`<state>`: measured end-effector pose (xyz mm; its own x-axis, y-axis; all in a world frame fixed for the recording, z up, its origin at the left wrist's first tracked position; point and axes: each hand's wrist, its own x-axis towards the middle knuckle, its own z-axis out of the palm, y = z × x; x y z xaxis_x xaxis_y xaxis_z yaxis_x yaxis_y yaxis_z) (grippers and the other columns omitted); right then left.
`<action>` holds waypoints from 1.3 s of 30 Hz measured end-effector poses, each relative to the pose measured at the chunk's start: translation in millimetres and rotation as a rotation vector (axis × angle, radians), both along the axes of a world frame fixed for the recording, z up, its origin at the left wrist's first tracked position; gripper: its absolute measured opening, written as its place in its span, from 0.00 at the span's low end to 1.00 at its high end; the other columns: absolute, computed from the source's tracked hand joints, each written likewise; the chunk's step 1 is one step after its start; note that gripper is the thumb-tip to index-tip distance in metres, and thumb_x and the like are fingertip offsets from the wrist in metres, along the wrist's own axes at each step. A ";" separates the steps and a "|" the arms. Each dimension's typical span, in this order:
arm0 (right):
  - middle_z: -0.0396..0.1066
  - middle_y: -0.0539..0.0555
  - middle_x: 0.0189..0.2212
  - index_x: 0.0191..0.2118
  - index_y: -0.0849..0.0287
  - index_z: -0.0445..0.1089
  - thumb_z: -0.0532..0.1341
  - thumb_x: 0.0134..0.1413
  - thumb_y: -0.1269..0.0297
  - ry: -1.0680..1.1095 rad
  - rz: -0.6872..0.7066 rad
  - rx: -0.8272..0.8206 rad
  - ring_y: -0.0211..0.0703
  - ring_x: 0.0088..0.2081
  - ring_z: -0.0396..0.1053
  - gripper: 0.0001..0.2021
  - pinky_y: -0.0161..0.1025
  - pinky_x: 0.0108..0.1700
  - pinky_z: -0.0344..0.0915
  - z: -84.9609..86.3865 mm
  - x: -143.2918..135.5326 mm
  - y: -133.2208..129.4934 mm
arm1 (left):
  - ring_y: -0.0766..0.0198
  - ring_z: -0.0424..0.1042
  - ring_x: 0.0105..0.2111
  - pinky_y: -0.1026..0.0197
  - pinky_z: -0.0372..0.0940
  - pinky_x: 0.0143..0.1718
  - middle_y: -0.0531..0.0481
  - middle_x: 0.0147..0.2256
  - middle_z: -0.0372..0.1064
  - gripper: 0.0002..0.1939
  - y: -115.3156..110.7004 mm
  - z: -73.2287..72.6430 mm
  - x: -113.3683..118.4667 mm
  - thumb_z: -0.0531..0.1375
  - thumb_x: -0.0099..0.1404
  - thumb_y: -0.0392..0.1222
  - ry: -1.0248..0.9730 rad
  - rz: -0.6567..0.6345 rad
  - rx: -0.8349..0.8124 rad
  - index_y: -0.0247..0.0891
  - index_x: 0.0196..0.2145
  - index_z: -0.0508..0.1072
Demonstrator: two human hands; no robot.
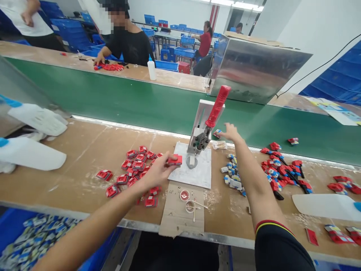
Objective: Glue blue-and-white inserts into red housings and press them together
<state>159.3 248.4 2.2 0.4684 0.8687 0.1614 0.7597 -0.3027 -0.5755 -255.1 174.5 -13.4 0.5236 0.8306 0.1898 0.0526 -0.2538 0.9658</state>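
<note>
My left hand (160, 171) grips a small red plastic toy-like part (175, 160) beside the hand press. The press has a red-wrapped lever (218, 107) and stands on a white board (204, 173). My right hand (230, 132) reaches past the press to the green belt's near edge, its fingers apart. At its fingertips is a small red, blue and white piece (217, 133), seemingly touched but not gripped. Red parts (138, 165) lie heaped left of the board. Blue, white and yellow parts (233, 173) lie under my right forearm.
Two small cups (184, 195) and cotton swabs (196, 205) sit on cardboard (180, 222). Red parts with black pieces (282, 169) are piled at right. A blue bin (11, 222) is below left. Beyond the green belt (141, 98) are a metal box (256, 71) and co-workers.
</note>
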 end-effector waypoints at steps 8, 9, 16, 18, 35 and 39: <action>0.71 0.57 0.47 0.54 0.52 0.71 0.56 0.73 0.38 -0.095 0.182 1.007 0.48 0.46 0.73 0.23 0.49 0.52 0.73 110.3 -58.3 -90.3 | 0.55 0.81 0.43 0.54 0.75 0.45 0.42 0.44 0.81 0.20 43.1 -14.4 56.2 0.66 0.64 0.35 0.065 -0.162 0.101 0.41 0.51 0.66; 0.71 0.57 0.48 0.53 0.52 0.71 0.57 0.73 0.38 -0.094 0.236 1.051 0.47 0.46 0.73 0.23 0.49 0.52 0.73 121.3 -78.9 -97.9 | 0.55 0.82 0.44 0.53 0.75 0.48 0.41 0.45 0.81 0.21 42.5 -16.8 59.2 0.66 0.64 0.34 0.064 -0.169 0.108 0.41 0.52 0.66; 0.68 0.55 0.62 0.67 0.44 0.64 0.52 0.68 0.27 0.081 0.521 0.855 0.57 0.63 0.72 0.34 0.55 0.59 0.75 138.4 -176.7 -96.8 | 0.49 0.81 0.50 0.44 0.71 0.57 0.39 0.47 0.80 0.18 30.7 -33.4 72.2 0.66 0.65 0.32 0.115 -0.120 0.185 0.39 0.50 0.68; 0.72 0.54 0.58 0.62 0.43 0.67 0.57 0.68 0.30 0.207 0.585 0.908 0.54 0.58 0.76 0.29 0.50 0.55 0.77 133.8 -186.2 -105.2 | 0.47 0.80 0.49 0.42 0.70 0.58 0.39 0.46 0.80 0.17 28.0 -34.4 73.7 0.66 0.64 0.32 0.122 -0.103 0.199 0.39 0.49 0.69; 0.75 0.46 0.28 0.37 0.48 0.55 0.75 0.47 0.34 1.100 0.523 0.225 0.43 0.28 0.74 0.33 0.39 0.26 0.69 58.6 -227.7 -200.7 | 0.55 0.79 0.46 0.51 0.73 0.52 0.43 0.47 0.80 0.13 17.5 -32.2 72.9 0.63 0.66 0.32 0.083 -0.090 0.180 0.39 0.48 0.70; 0.75 0.44 0.25 0.35 0.48 0.52 0.78 0.47 0.39 1.175 0.498 0.260 0.40 0.23 0.72 0.34 0.36 0.22 0.66 67.6 -231.8 -204.1 | 0.55 0.80 0.45 0.50 0.73 0.51 0.45 0.44 0.80 0.13 17.5 -34.7 74.4 0.63 0.66 0.33 0.078 -0.090 0.171 0.39 0.47 0.70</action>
